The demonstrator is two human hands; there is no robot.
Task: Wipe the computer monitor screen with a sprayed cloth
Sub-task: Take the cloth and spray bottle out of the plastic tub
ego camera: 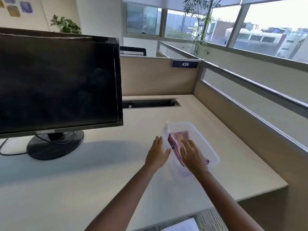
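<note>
One dark monitor (58, 84) stands on the surface (100, 172), well apart from one clear tub (215, 159) holding one purple cloth (176, 136) (one white spray bottle (167, 126) at its far corner). Left grip (157, 154), released, is just beside the tub; right grip (191, 155) lies released on the cloth.

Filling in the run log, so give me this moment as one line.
stage: before wiping | left hand: open, beside container | right hand: inside container, on purple cloth | monitor: dark, untouched
</note>
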